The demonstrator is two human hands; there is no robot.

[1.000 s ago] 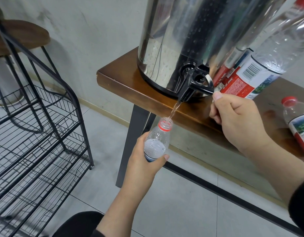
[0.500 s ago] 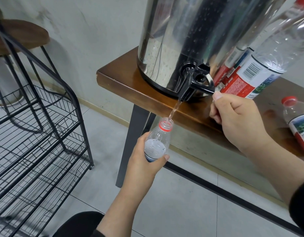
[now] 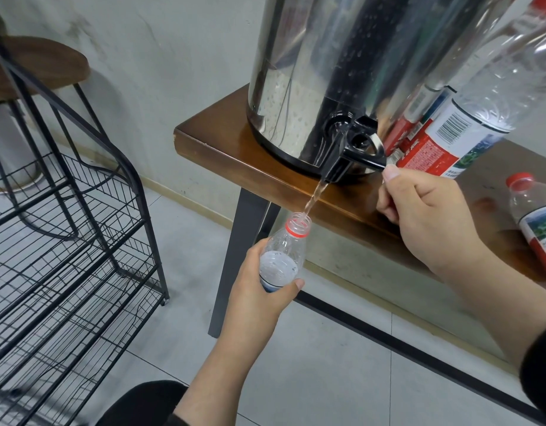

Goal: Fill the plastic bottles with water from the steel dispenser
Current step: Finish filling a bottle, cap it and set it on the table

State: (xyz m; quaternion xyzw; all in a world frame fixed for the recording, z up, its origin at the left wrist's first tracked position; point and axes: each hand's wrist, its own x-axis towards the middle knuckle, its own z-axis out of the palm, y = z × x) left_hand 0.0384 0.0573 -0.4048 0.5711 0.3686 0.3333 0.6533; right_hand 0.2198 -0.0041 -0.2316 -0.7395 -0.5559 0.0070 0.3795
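**Filling step: keep the bottle mouth under the stream**

The left hand [image 3: 259,290] grips the small plastic bottle [image 3: 284,256] around its lower body, fingers and thumb curled round it. The bottle is held in the air below the bench [image 3: 222,155] edge, neck tilted toward 1 o'clock, its open mouth directly under the tap [image 3: 342,161]. A thin water stream [image 3: 314,198] enters the mouth. Hold the neck centred on the stream and keep the tilt steady; judged from the frame, any drift toward 9 o'clock would spill water onto the floor.

At 2 o'clock from the bottle, the right hand [image 3: 425,216] has its fingers curled, thumb tip against the tap lever [image 3: 370,155]. Release the lever before the level reaches the neck.

The steel dispenser [image 3: 342,66] stands on the bench at 12 o'clock.

Limits of view:
- The bottle's lower body is covered by the left hand; the water level cannot be read reliably.
- The right hand's fingertips are hidden beneath the palm.
- The dispenser top is cut off.
- A large bottle [image 3: 468,124] at 2 o'clock and a capped bottle [image 3: 536,216] at 3 o'clock are partly out of frame.
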